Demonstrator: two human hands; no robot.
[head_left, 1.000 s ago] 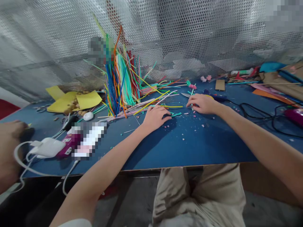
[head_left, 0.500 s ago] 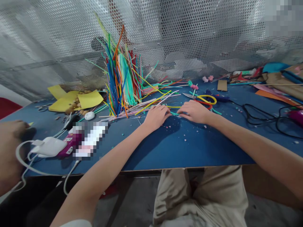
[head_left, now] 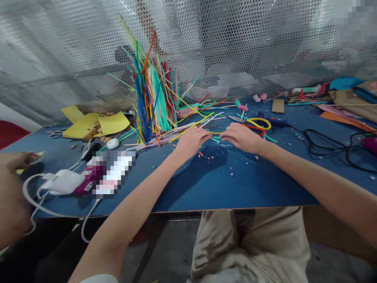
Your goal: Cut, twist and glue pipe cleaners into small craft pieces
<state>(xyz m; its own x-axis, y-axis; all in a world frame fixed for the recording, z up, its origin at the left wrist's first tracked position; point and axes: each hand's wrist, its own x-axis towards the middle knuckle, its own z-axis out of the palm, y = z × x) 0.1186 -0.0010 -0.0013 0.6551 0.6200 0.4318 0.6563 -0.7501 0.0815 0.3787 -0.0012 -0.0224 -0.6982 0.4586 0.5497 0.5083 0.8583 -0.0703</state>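
Note:
My left hand (head_left: 193,139) is closed in a pinch above the table, its fingertips at one end of a short teal pipe cleaner (head_left: 216,138). Opposite it, my right hand (head_left: 243,137) pinches with thumb and fingers at the other end, and a small gap separates the hands. My fingers cover most of the piece. A yellow pipe cleaner (head_left: 216,133) crosses just behind. Scissors with yellow handles (head_left: 262,122) lie beyond my right hand. Several pink and white scraps (head_left: 200,153) are scattered on the blue table (head_left: 194,188) below.
A tall bundle of coloured pipe cleaners (head_left: 157,98) stands back left against a perforated metal screen (head_left: 229,51). Yellow paper (head_left: 113,122), a phone (head_left: 116,173) and a white charger (head_left: 63,181) lie left, near another person's hand (head_left: 14,161). Black cable (head_left: 321,139) coils at right.
My hands have lifted slightly and turned from their lower position near the tabletop. Pink scraps now show beside my left hand. The other person's hand at far left has shifted, with yellow paper showing at it.

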